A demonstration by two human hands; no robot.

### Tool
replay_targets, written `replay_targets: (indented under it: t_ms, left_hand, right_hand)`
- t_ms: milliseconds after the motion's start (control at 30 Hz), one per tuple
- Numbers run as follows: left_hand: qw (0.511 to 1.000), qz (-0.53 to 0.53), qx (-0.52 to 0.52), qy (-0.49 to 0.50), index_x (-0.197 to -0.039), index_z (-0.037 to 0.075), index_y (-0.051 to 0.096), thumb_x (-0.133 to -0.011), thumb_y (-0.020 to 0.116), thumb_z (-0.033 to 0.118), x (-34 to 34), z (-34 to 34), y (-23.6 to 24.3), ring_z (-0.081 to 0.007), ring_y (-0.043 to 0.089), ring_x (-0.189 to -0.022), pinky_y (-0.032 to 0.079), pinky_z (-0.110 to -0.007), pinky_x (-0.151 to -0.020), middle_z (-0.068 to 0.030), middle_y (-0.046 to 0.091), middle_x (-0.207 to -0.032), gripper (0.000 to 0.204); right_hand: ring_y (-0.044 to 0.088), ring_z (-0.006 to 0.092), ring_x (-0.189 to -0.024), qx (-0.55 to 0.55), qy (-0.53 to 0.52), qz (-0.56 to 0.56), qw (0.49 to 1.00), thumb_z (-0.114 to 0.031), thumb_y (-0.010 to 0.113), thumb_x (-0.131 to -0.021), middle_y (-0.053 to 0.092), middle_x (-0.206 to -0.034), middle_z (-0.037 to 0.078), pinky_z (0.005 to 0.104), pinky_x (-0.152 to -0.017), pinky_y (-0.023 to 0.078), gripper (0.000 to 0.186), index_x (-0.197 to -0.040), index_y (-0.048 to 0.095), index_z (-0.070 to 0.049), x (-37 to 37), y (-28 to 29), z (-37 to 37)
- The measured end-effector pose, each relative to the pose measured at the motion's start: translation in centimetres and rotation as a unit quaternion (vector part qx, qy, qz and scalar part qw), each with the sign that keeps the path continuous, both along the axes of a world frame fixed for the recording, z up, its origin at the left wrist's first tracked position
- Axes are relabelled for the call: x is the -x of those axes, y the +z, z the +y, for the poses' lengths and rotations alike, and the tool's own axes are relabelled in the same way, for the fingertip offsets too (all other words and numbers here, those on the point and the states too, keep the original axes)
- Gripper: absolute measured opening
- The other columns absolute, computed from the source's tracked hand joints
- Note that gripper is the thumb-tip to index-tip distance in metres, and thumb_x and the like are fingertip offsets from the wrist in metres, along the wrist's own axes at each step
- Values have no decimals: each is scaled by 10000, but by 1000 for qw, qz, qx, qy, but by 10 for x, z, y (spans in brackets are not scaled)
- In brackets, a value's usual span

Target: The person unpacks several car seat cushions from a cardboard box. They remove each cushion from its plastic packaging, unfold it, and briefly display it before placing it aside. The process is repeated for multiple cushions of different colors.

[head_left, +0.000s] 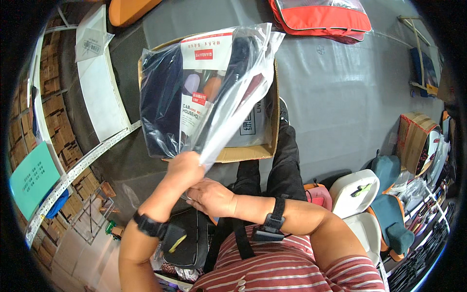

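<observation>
A clear plastic bag (204, 87) holding a dark cushion is pinched at its mouth by the left hand (182, 168); the right hand (211, 197), fingers curled, is pressed beneath; a cardboard box (245, 152) lies behind.

The grey floor (340, 97) carries everything here — an open cardboard box (253, 152) stands on it just in front of the person's feet. Farther off lie a red flat bag (321, 18) and an orange cushion (129, 9), with a long white panel (102, 87) to the left — another cardboard box (411, 134) stands at the right.
</observation>
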State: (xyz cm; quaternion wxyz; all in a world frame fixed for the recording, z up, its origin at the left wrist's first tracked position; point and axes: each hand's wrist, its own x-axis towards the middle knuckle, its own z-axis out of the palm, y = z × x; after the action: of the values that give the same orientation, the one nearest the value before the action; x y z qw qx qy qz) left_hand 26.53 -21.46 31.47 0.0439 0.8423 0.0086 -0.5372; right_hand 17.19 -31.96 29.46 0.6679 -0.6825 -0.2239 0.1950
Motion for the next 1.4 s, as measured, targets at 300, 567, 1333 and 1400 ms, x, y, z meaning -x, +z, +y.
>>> replay_targets:
  t_ms: [300, 567, 1333, 1400]
  left_hand:
    - [869, -117, 115, 468, -914, -57, 642, -754, 688, 139, 17, 85, 62, -130, 577, -692, 459, -281, -645, -54, 641, -803, 258]
    - [762, -215, 88, 605, -1025, -41, 588, -670, 755, 87, 41, 66, 47, -151, 580, -763, 454, -254, -711, -75, 626, -924, 412]
    - [731, -267, 92, 621, -938, -19, 648, -699, 720, 117, 67, 57, 21, -87, 531, -745, 385, -227, -654, 6, 616, -847, 285]
    - [734, -284, 79, 612, -953, -24, 644, -703, 713, 140, 63, 50, 19, -95, 535, -752, 394, -234, -676, -3, 618, -862, 307]
  right_hand:
    - [483, 401, -1113, 427, -171, 293, 838, -172, 641, -746, 456, -1219, 254, 413, -934, 427, 565, -1229, 420, 20, 17, -216, -102]
    - [497, 375, -1150, 418, -117, 561, 705, -275, 643, -806, 506, -1235, 266, 391, -945, 418, 598, -1246, 430, 69, -7, -338, -119]
    - [534, 315, -1093, 216, -238, 612, 722, -217, 639, -846, 553, -1204, 171, 388, -943, 407, 503, -1251, 461, 22, -55, -307, -115]
    - [546, 293, -1060, 131, -233, 601, 753, -220, 619, -861, 571, -1158, 162, 398, -882, 450, 469, -1249, 467, -6, -34, -327, -122]
